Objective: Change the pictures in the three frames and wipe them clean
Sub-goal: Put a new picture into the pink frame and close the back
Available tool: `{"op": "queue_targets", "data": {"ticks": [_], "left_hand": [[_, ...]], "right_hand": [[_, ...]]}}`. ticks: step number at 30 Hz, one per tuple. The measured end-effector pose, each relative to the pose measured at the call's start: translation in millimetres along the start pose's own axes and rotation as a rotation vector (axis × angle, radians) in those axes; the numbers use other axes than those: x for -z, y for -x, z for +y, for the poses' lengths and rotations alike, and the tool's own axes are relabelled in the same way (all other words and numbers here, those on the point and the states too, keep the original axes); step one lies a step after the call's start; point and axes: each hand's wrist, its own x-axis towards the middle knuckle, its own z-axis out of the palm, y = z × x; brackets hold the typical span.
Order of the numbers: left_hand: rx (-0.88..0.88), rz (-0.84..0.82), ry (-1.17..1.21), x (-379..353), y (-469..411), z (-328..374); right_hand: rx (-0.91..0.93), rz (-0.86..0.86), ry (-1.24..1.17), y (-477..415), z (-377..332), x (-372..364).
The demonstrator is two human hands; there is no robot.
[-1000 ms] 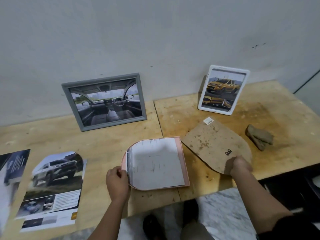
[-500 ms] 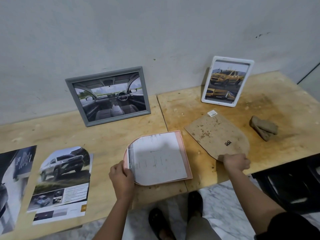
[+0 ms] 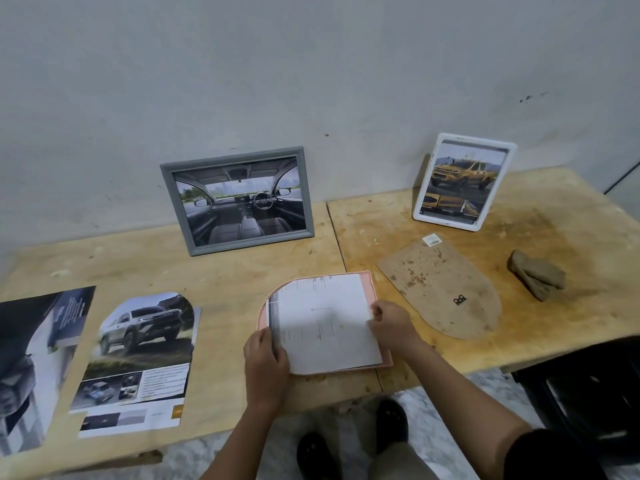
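Observation:
A pink arched frame (image 3: 367, 282) lies face down near the table's front edge, with a white arched sheet (image 3: 322, 323) on its back. My left hand (image 3: 265, 367) pinches the sheet's left edge. My right hand (image 3: 391, 327) grips its right edge. The frame's brown arched backing board (image 3: 440, 289) lies flat to the right, apart from both hands. A grey frame (image 3: 239, 199) with a car-interior picture and a white frame (image 3: 462, 181) with a yellow car picture lean against the wall.
An arched print of a silver truck (image 3: 138, 355) and a darker print (image 3: 31, 362) lie flat at the left. A brown folded cloth (image 3: 535, 278) sits at the right. A dark crate (image 3: 585, 393) stands below the table's right end. The table is plywood (image 3: 214, 278).
My right hand let go of the backing board and moved left onto the white sheet's right edge. My left hand stayed at the sheet's left edge. The camera shifted.

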Motion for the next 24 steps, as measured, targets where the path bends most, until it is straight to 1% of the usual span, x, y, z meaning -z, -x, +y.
{"op": "queue_targets", "data": {"ticks": [5,7,9,11,13,17,21,24], "left_hand": [[-0.003,0.023,0.029,3.7,4.4,8.8],[0.022,0.012,0.032,3.8,5.2,9.9],[0.058,-0.011,0.022,2.0,5.8,8.7],[0.08,-0.035,0.004,-0.6,6.6,8.1],[0.08,-0.035,-0.007,-3.0,7.4,7.5],[0.072,-0.023,-0.033,-6.0,6.9,7.8],[0.08,-0.005,-0.079,-7.1,7.9,12.5],[0.079,0.015,-0.087,-5.4,8.5,16.6]], "right_hand": [[-0.028,0.031,-0.035,-3.5,-9.8,-6.8],[-0.016,0.07,-0.023,-6.9,-11.3,-3.9],[-0.024,0.081,-0.076,-9.0,-14.4,-0.6],[-0.052,0.048,-0.157,-11.0,-18.6,1.6],[-0.063,-0.022,-0.207,-14.7,-21.6,1.9],[-0.007,-0.14,-0.169,-17.6,-29.7,9.4],[0.078,-0.122,-0.264,-15.8,-40.8,19.5],[0.069,-0.112,-0.275,-18.7,-49.0,26.5]]}}
